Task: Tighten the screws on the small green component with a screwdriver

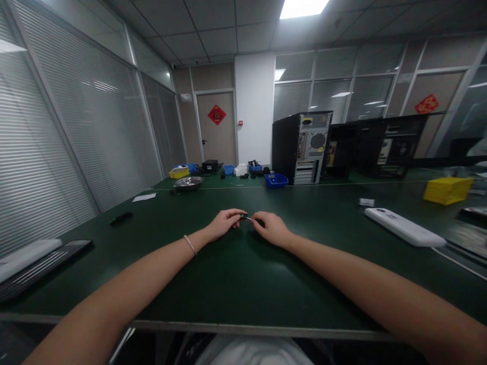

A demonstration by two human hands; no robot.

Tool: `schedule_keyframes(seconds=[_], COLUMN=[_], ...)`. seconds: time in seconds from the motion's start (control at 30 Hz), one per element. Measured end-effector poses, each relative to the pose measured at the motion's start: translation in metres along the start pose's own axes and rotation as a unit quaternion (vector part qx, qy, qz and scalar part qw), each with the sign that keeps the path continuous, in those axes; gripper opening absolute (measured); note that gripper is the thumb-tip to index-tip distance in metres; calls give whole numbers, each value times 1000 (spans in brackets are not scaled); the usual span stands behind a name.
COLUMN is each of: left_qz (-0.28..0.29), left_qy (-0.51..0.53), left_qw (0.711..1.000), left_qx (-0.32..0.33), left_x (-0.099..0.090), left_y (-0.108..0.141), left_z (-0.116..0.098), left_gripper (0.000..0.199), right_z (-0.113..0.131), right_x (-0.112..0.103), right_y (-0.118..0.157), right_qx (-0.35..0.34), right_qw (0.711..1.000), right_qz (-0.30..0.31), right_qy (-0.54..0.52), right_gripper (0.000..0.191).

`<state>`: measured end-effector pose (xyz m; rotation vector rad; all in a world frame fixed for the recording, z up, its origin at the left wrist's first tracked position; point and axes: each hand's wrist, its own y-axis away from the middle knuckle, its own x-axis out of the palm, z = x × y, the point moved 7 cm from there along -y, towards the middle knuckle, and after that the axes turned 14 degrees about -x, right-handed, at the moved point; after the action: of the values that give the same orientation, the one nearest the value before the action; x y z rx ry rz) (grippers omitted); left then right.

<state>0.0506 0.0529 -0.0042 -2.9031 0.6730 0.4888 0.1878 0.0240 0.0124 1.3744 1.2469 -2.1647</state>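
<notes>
Left hand (222, 224) and right hand (274, 231) nearly meet above the green table (228, 289), with work apparently in progress between them. Farthest left lie a dark slatted object (45, 268) and a dark, green-marked item (122, 218), both apart from the hands; farther back are a white sheet (144, 197) and a metal bowl (188, 183). Toward the middle, the left hand's thumb and fingers are closed on a small green-and-dark piece (243, 217), its thin shiny part pointing toward the right hand. The right hand is curled, fingertips at that shiny end; whether they grip it or another small part, I cannot tell. The piece is not set down, and no finished result shows, so how much is left cannot be judged. Behind stand a blue bin (276, 181) and a computer tower (285, 147); rightward, a white oblong device (403, 226) and a yellow bin (447, 191).
</notes>
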Motion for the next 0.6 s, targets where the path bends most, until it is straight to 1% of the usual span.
schedule_keyframes(seconds=[0.13, 0.23, 0.37, 0.6], left_qz=[-10, -9, -11, -70], left_qy=[-41, -78, -103, -156], left_qw=[999, 997, 994, 982], left_qx=[3, 22, 42, 81], left_x=[1, 3, 5, 0], left_y=[3, 5, 6, 9], left_z=[-1, -5, -8, -12], left_gripper=[33, 35, 33, 30], right_z=[-1, -1, -1, 0], right_x=[1, 2, 3, 2], right_y=[0, 0, 0, 0], right_qx=[4, 3, -5, -1], right_qw=[1000, 1000, 1000, 1000], right_qz=[8, 6, 11, 17], right_qy=[0, 1, -4, -3], right_gripper=[22, 22, 23, 23])
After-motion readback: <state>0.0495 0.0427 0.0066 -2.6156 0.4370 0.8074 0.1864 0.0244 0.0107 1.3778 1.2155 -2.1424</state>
